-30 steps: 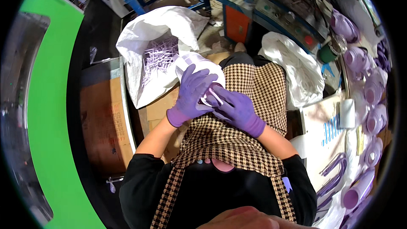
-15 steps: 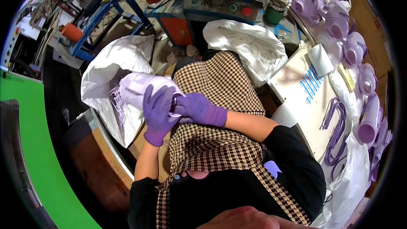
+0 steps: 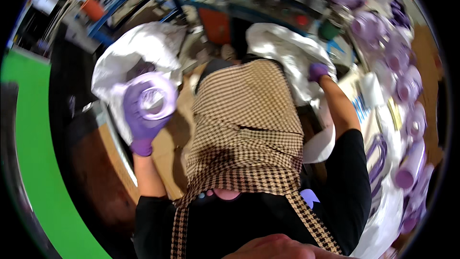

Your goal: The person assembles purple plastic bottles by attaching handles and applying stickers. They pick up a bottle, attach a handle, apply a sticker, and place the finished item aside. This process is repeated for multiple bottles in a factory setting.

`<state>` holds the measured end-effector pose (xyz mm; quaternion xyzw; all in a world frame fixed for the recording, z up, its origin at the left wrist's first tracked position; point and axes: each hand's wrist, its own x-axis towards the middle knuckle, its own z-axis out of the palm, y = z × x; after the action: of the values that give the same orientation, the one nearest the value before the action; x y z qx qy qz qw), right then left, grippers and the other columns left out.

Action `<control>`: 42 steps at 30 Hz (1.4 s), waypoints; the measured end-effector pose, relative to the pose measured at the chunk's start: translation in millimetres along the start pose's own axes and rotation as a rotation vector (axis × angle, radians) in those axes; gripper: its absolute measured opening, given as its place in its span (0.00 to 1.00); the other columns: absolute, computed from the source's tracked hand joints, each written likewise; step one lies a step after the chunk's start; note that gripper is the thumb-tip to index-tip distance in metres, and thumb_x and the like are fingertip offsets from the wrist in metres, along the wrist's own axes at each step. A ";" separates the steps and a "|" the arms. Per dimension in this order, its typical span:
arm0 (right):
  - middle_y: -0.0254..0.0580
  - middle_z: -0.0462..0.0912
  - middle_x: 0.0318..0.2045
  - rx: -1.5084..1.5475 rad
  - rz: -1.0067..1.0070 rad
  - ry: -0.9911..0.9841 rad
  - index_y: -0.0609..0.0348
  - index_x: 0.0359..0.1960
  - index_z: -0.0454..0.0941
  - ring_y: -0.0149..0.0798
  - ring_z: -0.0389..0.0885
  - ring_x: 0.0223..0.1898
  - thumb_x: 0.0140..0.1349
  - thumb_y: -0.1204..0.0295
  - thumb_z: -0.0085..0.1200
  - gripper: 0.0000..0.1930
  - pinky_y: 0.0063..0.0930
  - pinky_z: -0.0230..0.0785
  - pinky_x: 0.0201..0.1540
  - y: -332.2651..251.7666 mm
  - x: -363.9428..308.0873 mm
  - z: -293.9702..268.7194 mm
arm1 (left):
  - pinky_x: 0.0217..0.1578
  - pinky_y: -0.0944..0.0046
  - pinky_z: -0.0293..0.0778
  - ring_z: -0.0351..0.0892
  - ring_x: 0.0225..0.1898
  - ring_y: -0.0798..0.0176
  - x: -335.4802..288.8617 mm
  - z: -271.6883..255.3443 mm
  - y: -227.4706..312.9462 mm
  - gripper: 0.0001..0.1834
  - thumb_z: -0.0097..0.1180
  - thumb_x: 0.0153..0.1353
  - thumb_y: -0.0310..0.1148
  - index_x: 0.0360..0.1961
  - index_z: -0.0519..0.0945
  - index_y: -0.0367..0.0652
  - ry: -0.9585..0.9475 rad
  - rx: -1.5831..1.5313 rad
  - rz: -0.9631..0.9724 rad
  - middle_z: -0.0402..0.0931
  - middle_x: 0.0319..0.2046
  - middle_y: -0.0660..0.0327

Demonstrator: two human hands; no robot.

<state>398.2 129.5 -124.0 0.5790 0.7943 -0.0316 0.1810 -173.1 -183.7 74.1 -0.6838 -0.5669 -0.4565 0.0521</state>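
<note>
Across our lap: checked apron (image 3: 244,129), spread flat as cover for our clothes.
Our left hand (image 3: 141,117): gloved, fingers wrapped shut around a pale purple ring-shaped part (image 3: 154,98), raised beside the left white bag (image 3: 139,57) so we see its opening.
Our right hand (image 3: 317,72): gloved, reaching to the right white bag (image 3: 282,48); we cannot tell its grip.
Farther right: purple spools (image 3: 407,86) lined along the bench.

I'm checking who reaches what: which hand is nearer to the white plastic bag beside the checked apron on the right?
Right. The right hand touches the white plastic bag at its edge. The left hand is across the checked apron, holding a pale purple roll.
</note>
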 end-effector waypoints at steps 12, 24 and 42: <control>0.39 0.85 0.38 1.425 -0.284 0.320 0.56 0.56 0.81 0.32 0.82 0.37 0.65 0.76 0.56 0.17 0.27 0.75 0.38 -123.6 -127.3 -159.8 | 0.62 0.45 0.67 0.75 0.59 0.44 -26.0 21.5 44.6 0.17 0.78 0.39 0.40 0.30 0.86 0.49 -0.239 0.044 0.014 0.78 0.55 0.55; 0.38 0.83 0.42 1.068 -0.938 0.833 0.53 0.37 0.86 0.39 0.82 0.40 0.51 0.72 0.73 0.11 0.28 0.75 0.39 -293.1 -197.8 -196.3 | 0.62 0.50 0.69 0.77 0.57 0.48 -9.4 28.0 48.1 0.63 0.80 0.38 0.42 0.74 0.58 0.38 -0.184 -0.073 0.028 0.80 0.53 0.56; 0.43 0.82 0.32 0.681 -0.831 0.509 0.53 0.34 0.82 0.46 0.84 0.33 0.53 0.73 0.58 0.06 0.38 0.75 0.35 -343.4 -212.4 -211.2 | 0.64 0.48 0.69 0.79 0.56 0.46 6.9 53.0 62.1 0.55 0.75 0.40 0.38 0.70 0.63 0.33 -0.266 -0.032 0.202 0.82 0.51 0.56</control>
<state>81.5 -121.0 87.1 0.2344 0.9180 -0.2129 -0.2386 -92.4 -169.3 75.9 -0.7924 -0.4897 -0.3636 0.0115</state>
